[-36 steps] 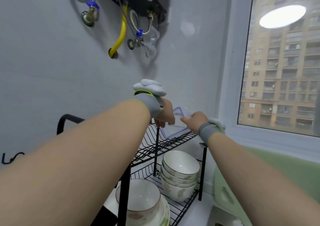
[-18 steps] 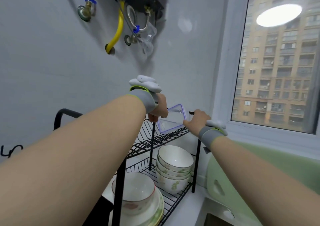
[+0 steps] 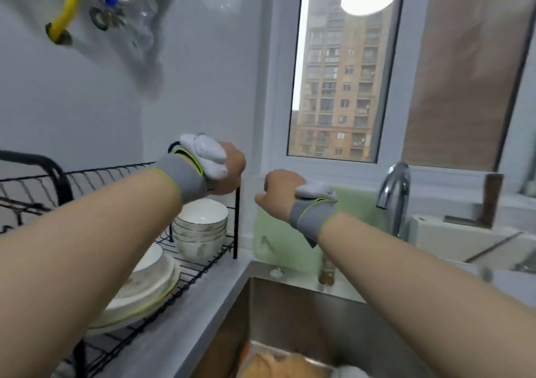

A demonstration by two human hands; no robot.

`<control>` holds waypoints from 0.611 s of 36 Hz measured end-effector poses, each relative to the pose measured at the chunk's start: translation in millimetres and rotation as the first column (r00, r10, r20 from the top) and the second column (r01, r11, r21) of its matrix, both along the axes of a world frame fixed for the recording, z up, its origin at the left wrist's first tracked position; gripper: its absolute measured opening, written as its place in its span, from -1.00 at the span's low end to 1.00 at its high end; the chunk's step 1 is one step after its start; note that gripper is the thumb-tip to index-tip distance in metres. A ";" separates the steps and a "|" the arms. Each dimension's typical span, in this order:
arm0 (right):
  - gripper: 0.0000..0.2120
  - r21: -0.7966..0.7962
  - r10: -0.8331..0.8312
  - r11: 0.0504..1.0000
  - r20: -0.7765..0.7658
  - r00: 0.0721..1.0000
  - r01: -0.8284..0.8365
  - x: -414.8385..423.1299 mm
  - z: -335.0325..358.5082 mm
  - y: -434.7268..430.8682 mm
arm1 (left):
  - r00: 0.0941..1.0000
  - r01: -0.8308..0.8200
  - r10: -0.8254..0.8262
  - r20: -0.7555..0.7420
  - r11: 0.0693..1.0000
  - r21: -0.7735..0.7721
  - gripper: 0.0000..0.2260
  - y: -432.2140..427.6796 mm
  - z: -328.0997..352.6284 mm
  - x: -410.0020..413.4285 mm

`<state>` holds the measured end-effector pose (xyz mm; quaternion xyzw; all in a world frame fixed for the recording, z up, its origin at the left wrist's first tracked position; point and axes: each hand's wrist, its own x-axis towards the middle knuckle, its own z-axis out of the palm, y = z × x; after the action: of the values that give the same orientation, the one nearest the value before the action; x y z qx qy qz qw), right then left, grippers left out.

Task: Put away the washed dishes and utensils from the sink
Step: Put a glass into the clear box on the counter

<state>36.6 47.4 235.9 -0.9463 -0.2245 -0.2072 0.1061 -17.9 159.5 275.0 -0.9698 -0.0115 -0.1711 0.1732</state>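
Black wire dish rack (image 3: 236, 226); white bowls (image 3: 201, 226) with faint grey-green leaf print; grey wrist straps (image 3: 185, 177) edged yellow-green; pale green cutting board (image 3: 272, 238); yellow hose (image 3: 68, 3).

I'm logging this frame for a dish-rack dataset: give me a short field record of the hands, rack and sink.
left hand: over the rack corner post, fingers hidden
right hand: fingers curled, nothing seen in its grip
rack lower tier: stacked bowls, plates beside them
sink: steel, contents at the picture's bottom edge too blurred to name
faucet: behind the sink, no water seen running
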 end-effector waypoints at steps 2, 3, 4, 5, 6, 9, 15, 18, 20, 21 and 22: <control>-0.79 -0.001 0.008 1.000 0.006 1.000 -0.008 -8.5 -13.3 -19.9 | 1.000 0.005 -0.005 -0.018 1.000 0.006 -0.75 -9.2 -7.6 -1.9; -0.77 -0.020 -0.009 1.000 -0.008 1.000 0.009 -14.3 -24.6 -38.6 | 0.997 0.061 -0.059 -0.051 0.998 0.027 -0.73 -27.4 -20.0 -2.5; -0.74 -0.043 -0.025 0.999 -0.033 0.999 0.023 -21.0 -30.9 -50.6 | 0.992 0.082 -0.076 -0.096 0.995 0.052 -0.73 -46.5 -34.2 -5.4; -0.72 -0.058 -0.045 0.997 -0.054 0.998 0.042 -26.1 -39.8 -64.0 | 0.985 0.124 -0.120 -0.121 0.992 0.027 -0.72 -62.4 -50.1 -2.6; -0.71 -0.075 -0.068 0.995 -0.076 0.995 0.062 -31.5 -48.1 -76.5 | 0.980 0.131 -0.130 -0.150 0.991 -0.002 -0.72 -75.9 -61.6 -2.2; -0.75 -0.100 -0.112 0.990 -0.099 0.989 0.103 -43.8 -79.8 -113.6 | 0.969 0.209 -0.216 -0.116 0.975 -0.072 -0.80 -111.3 -96.0 2.2; -0.73 -0.123 -0.175 0.980 -0.165 0.971 0.156 -53.0 -130.5 -175.5 | 0.935 0.307 -0.319 -0.153 0.947 -0.096 -0.82 -172.4 -153.3 18.6; -0.72 -0.140 -0.242 0.966 -0.175 0.954 0.220 -53.7 -154.2 -204.2 | 0.911 0.344 -0.361 -0.198 0.932 -0.117 -0.76 -202.9 -176.9 21.5; -0.72 -0.142 -0.276 0.958 -0.200 0.940 0.251 -52.8 -169.2 -223.2 | 0.893 0.358 -0.384 -0.235 0.922 -0.147 -0.74 -222.3 -194.2 21.0; -0.72 -0.146 -0.291 0.953 -0.216 0.932 0.264 -53.0 -174.8 -230.3 | 0.887 0.365 -0.395 -0.238 0.917 -0.161 -0.74 -229.4 -201.5 19.8; -0.71 -0.151 -0.308 0.949 -0.229 0.924 0.279 -52.4 -180.7 -237.8 | 0.880 0.365 -0.401 -0.252 0.914 -0.179 -0.74 -235.7 -209.5 19.8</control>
<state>-15.8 -190.4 55.2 -0.9922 -0.0767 -0.0867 0.0464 1.9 -76.2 65.6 -0.9761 0.1950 -0.0602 0.0743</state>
